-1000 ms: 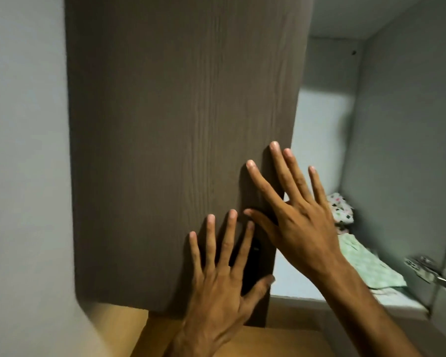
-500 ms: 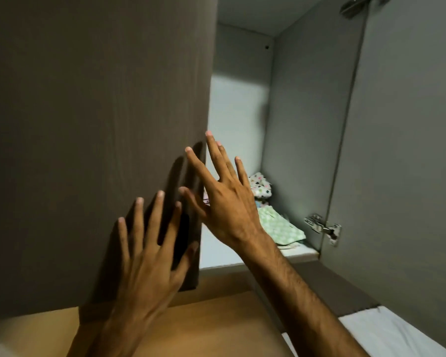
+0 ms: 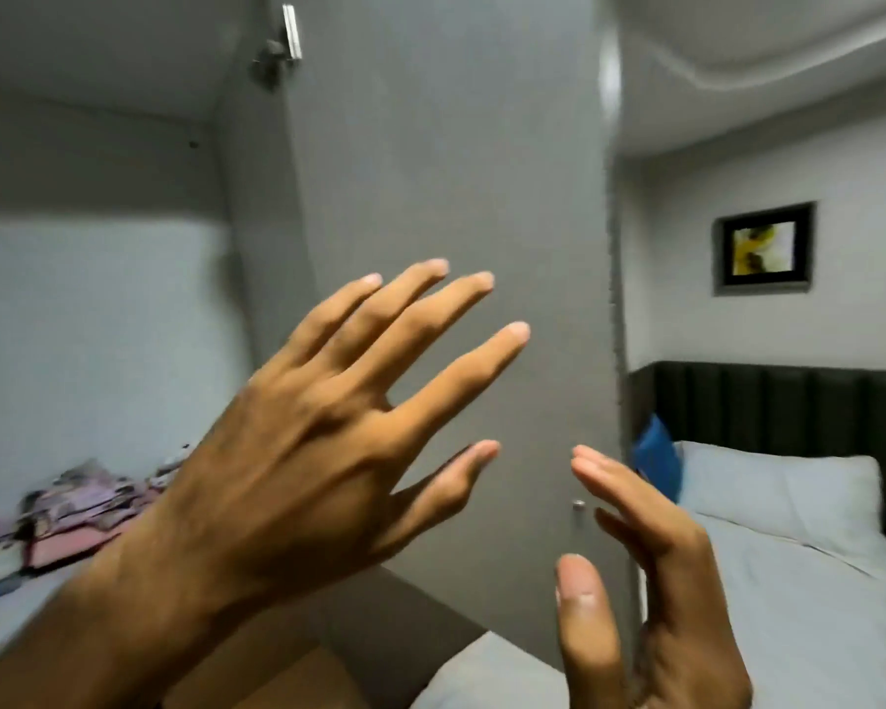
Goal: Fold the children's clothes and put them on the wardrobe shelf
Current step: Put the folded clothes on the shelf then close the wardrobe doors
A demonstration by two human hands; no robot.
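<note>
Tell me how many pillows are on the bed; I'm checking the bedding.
1 white pillow shows, lying at the dark headboard, right of the open wardrobe door. Others may be hidden past the frame edge.

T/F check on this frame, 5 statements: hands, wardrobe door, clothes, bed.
1. Both hands are empty. True: the left hand and the right hand hold nothing, fingers spread.
2. Folded clothes lie on the wardrobe shelf at left. True.
3. The right-side wardrobe door is fully shut. False: it stands open, its inner face and top hinge showing.
4. The right hand grips the door's small knob. False: the fingers are near it but open, not closed on it.
5. A pillow lies on the bed. True.
</note>
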